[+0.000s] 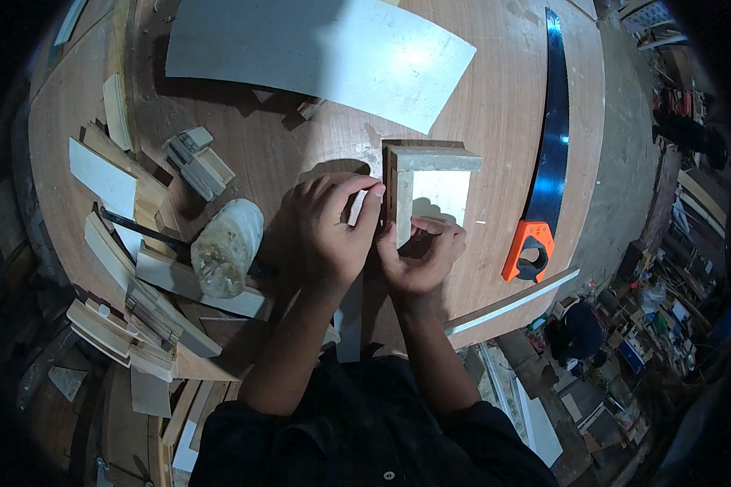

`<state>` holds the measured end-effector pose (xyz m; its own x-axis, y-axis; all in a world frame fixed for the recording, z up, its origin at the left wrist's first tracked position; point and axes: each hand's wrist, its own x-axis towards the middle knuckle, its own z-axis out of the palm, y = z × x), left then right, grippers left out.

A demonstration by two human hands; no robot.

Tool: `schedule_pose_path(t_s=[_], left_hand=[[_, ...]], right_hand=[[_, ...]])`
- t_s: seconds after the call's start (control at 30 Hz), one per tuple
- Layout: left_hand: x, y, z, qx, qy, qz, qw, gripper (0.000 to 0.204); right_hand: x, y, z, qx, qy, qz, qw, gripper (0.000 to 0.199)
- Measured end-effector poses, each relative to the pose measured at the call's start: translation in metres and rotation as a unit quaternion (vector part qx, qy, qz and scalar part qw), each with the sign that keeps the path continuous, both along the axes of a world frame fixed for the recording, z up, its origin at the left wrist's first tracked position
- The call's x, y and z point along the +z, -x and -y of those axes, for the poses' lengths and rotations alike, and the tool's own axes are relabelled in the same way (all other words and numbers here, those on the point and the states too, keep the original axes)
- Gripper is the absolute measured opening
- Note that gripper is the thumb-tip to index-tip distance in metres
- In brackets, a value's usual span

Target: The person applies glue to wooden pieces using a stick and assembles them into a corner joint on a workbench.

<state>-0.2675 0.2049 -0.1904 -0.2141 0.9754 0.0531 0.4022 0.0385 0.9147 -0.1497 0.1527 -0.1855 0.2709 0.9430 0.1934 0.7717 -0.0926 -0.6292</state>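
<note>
A small box-like wooden frame [404,191] with greyish edges and a pale inner panel [442,193] lies on the table before me. My right hand [421,258] grips its near left side, thumb on the outside and fingers curled over the inside. Just left of the frame, my left hand [333,223] is closed in a pinch, its thumb and forefinger tips close to the frame's left wall. A pale sliver shows between those fingers; its kind is unclear. The fingers hide part of the frame's near end.
A handsaw [547,154] with an orange handle lies at right, near a long strip [512,302]. A large white sheet [325,49] covers the far side. At left are a stained whitish cylinder [227,247], a dark rod [142,228], stacked wood blocks [198,162] and offcuts [166,312].
</note>
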Motion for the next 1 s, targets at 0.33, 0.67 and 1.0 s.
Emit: schedule_pose_path(t_s=[0.33,0.67,1.0], left_hand=[[-0.0027,-0.0001,0.0039,0.012,0.023,0.037,0.999,0.012],[-0.0028,-0.0008,0.0045,0.014,0.021,0.018,1.0,0.011],[-0.0023,-0.0019,0.0037,0.022,0.031,0.049,0.998,0.012]], right_hand=[[-0.0013,-0.0006,0.0012,-0.003,0.004,-0.001,1.0,0.032],[-0.0011,-0.0033,0.0019,0.035,0.001,0.019,0.999,0.036],[-0.0085,-0.0041,0.0045,0.006,-0.014,0.018,1.0,0.034]])
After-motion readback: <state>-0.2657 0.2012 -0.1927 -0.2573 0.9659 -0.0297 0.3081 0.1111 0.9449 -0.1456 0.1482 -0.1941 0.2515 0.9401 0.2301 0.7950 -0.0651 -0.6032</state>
